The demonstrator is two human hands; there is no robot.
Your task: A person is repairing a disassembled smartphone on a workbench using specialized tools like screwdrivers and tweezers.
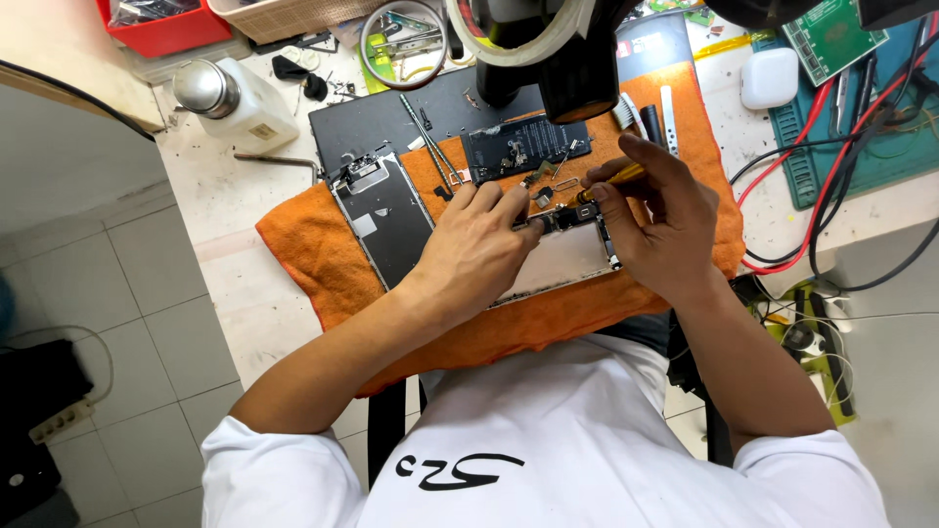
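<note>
Opened phone (572,256): laid on orange towel (313,244), worktop centre. Pinned flat by left hand (479,249), fingers spread on it. Screwdriver (611,181) pinched in right hand (660,230), fingers closed. Judged light, stiff, fragile; best held by frame edges.

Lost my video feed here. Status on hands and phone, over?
Left hand pressing opened phone flat on orange towel. Right hand holds yellow screwdriver, tip at phone's top edge. Microscope overhead, nothing blocking.
</note>
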